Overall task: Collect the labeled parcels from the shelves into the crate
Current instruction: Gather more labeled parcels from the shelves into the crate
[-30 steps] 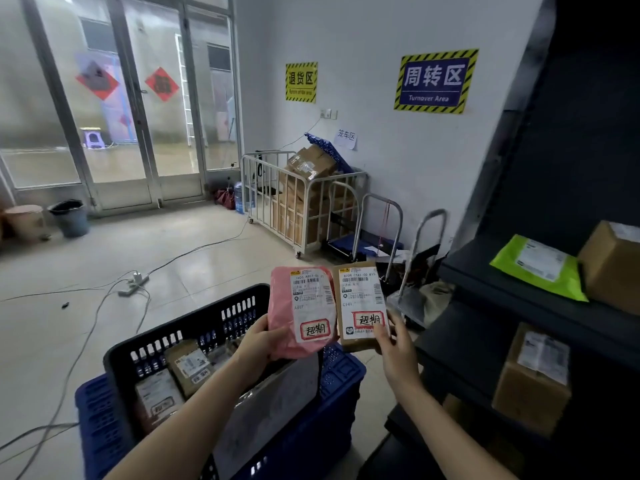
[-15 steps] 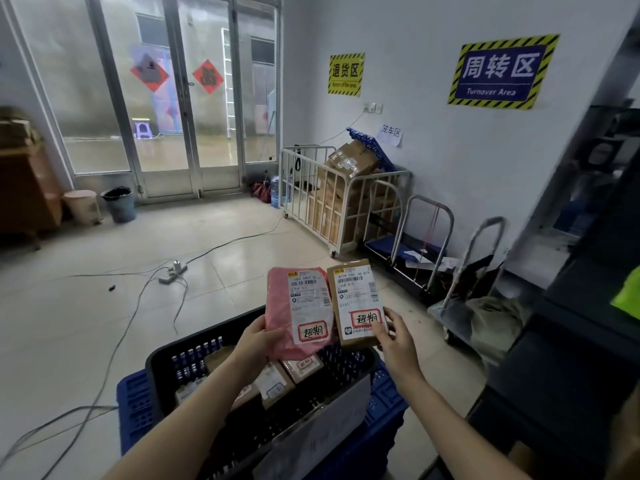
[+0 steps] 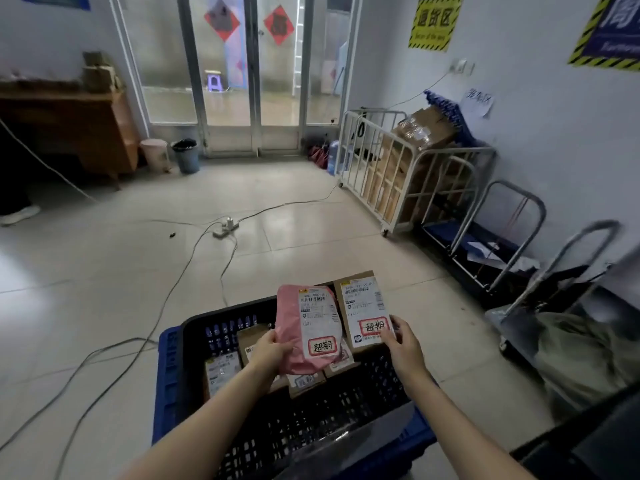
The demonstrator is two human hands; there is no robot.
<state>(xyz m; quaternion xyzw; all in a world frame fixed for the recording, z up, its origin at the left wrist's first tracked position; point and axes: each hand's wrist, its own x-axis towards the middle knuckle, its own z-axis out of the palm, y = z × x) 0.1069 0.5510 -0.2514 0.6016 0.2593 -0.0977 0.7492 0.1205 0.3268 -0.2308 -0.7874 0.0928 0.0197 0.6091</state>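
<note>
Tiled floor [image 3: 104, 271], pale and glossy, crossed by loose cables running to a power strip [image 3: 225, 227]. Glass doors at the far side, a wire cage cart [image 3: 408, 174] of cartons along the right-hand wall, hand trolleys beside it. No shelves in clear view.

Black crate [image 3: 221, 320], nested in a blue crate [image 3: 166, 382], at bottom centre of the floor. Several labelled parcels [image 3: 221, 370] flat on the crate's bottom, toward its far side.

Left hand [image 3: 268, 351] gripping the lower left edge of a pink mailer bag [image 3: 294, 327], fingers curled behind it, thumb presumably in front; exact finger placement hard to tell. Right hand [image 3: 403, 344] pinching the lower right corner of a small brown box [image 3: 363, 310], thumb on the label face, remaining fingers hidden behind. Both parcels upright, labels toward the camera, side by side and overlapping slightly, held over the far half of the crate, not yet inside. Red-framed stickers visible on both labels.

Likely step: lowering or dropping both into the crate.

Risks, as judgement only:
- Box held by one corner; could pivot and slip from a light pinch.
- Soft mailer could sag or fold and catch on the far rim.
- Release too far forward could send either parcel over the far rim onto the floor.
- Cables near the crate could snag feet or crate on the next move.
</note>
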